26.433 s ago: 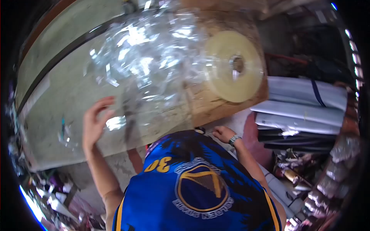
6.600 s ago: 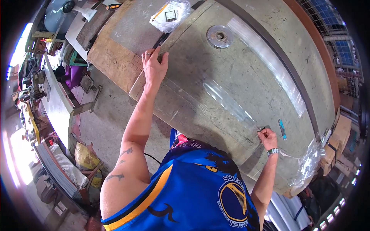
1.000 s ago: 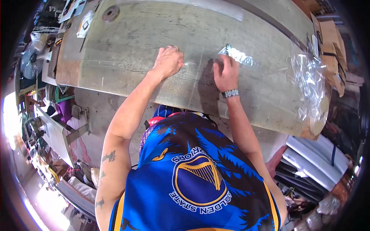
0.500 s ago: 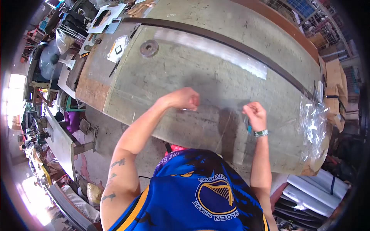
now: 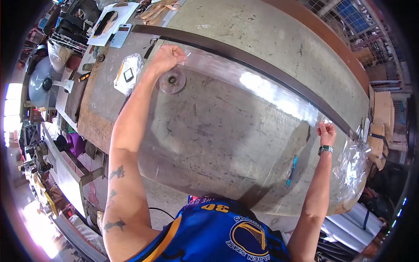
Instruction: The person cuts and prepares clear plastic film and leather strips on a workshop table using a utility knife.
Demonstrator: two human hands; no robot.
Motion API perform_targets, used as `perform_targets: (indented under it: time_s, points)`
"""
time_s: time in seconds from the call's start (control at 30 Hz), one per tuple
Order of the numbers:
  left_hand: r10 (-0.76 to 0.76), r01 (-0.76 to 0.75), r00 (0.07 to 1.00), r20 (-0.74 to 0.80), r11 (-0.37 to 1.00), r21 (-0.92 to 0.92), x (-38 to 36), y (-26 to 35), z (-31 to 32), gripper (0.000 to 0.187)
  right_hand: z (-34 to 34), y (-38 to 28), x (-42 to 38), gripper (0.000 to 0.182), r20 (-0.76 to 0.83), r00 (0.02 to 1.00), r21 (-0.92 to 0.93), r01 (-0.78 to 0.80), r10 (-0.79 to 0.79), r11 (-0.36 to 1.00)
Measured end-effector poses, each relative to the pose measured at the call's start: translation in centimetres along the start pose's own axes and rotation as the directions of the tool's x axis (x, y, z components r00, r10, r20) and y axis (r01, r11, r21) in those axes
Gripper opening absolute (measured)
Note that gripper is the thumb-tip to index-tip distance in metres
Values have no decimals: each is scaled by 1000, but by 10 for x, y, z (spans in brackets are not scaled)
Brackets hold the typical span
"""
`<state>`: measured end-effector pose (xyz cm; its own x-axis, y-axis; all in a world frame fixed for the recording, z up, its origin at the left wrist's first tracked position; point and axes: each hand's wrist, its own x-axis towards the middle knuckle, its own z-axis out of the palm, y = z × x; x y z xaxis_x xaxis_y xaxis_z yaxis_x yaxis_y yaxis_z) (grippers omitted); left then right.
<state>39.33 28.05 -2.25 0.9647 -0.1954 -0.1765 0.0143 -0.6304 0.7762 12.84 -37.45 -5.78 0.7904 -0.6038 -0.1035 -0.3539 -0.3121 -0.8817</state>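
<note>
A long clear plastic strip (image 5: 266, 89) stretches across the work table, shining in the light. My left hand (image 5: 168, 59) pinches its far left end, fingers closed. At the opposite end, the fingertips of my right hand (image 5: 326, 132) are pressed together on the strip's right corner. Just below my left wrist lies a round roll of clear tape (image 5: 172, 81), flat on the table. A dark flat bar (image 5: 262, 65) runs along the strip's far side. The teal-handled slim tool (image 5: 292, 170), perhaps a cutter, rests left of my right forearm.
Crumpled clear plastic scraps (image 5: 351, 163) pile at the table's right end, beside cardboard (image 5: 384, 111). On the left are a calculator (image 5: 121, 36), a small plastic packet (image 5: 128, 74) and a fan (image 5: 46, 83). Wrapped rolls (image 5: 353, 225) lie below right.
Both hands have moved apart and away from my body, from above the near part of the table to the two ends of the plastic strip, which they now grip.
</note>
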Motion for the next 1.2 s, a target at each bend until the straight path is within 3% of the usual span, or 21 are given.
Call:
perform_targets:
  time_s: [0.1,0.2,0.23,0.27,0.3,0.33,0.37,0.4,0.43,0.5,0.63,0.73,0.83,0.9,1.03,1.13,1.2]
  points:
    - [1,12,991,-134,996,92,16,-4,20,18,11,7,21,17,12,999,-119,-39,41,992]
    - [40,-1,966,-255,988,152,17,-19,35,19,20,19,31,22,-22,999,-222,35,-41,974]
    - [73,-31,952,-297,989,143,16,-25,39,18,16,25,38,15,35,999,-255,29,-20,966]
    - [22,25,960,-280,986,162,12,-23,38,19,21,22,38,17,43,998,-186,-42,50,982]
    - [87,-8,949,-304,967,253,15,-34,40,21,19,42,41,22,79,995,1,-57,57,998]
    - [80,30,951,-299,938,345,11,-22,40,22,17,41,41,22,98,990,-153,-84,100,985]
    - [54,19,956,-289,970,243,10,-22,42,21,27,29,31,19,21,993,-107,-112,115,988]
    - [83,0,947,-311,966,258,16,-34,43,21,41,-27,9,18,-34,995,-315,-99,93,944]
    - [96,-36,956,-276,976,214,20,-41,40,23,29,35,31,23,-18,1000,-242,-11,7,970]
    - [107,-29,924,-367,977,213,22,-55,45,32,37,17,21,26,-126,988,-238,-113,85,965]
    - [23,69,885,-465,981,180,24,-58,49,39,39,15,8,25,-261,965,-325,-113,26,939]
    - [68,38,891,-450,974,224,23,-57,48,37,37,11,2,24,-145,989,-392,-65,8,918]
    - [108,27,886,-451,959,282,22,-54,48,33,40,7,-2,23,-169,985,-337,-73,16,939]
    - [124,-2,875,-467,968,252,24,-56,46,30,27,16,-11,23,-240,969,-405,-49,-54,913]
    - [89,62,881,-465,952,300,23,-50,46,28,-2,0,-83,22,-264,963,-459,-75,-55,885]
    - [268,-141,768,-582,957,255,34,-76,48,28,-16,-4,-171,21,-179,983,-592,-75,-40,803]
    - [368,-193,761,-534,915,355,22,-63,68,29,-18,2,-222,22,-126,991,-647,-52,-39,761]
